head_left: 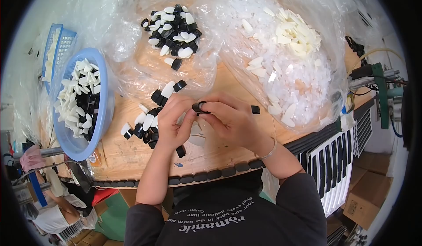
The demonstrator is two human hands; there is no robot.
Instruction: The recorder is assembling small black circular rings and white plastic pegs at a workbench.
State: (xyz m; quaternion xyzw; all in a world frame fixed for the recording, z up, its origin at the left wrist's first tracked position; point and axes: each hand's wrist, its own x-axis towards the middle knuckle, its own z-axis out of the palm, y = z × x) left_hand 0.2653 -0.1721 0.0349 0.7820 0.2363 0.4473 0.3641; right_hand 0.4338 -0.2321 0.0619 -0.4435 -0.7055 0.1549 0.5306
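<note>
Between my two hands, over the middle of the table, is a small black cap-like part (199, 107). My left hand (175, 119) pinches it with thumb and fingertips, and my right hand (232, 122) grips it from the other side. The fingers partly cover it. Just left of my left hand lies a loose group of black caps with white oval pieces (148, 122). Beyond it, one more black cap (179, 85) lies beside a white oval piece (168, 89). A black piece (255, 110) rests to the right of my right hand.
A blue basin (103, 110) full of white and black pieces stands left, with a blue basket (55, 35) behind. Black-and-white parts (176, 30) are heaped on plastic at the back. A clear bag (325, 110) of translucent pieces spreads right. Another person (57, 215) is lower left.
</note>
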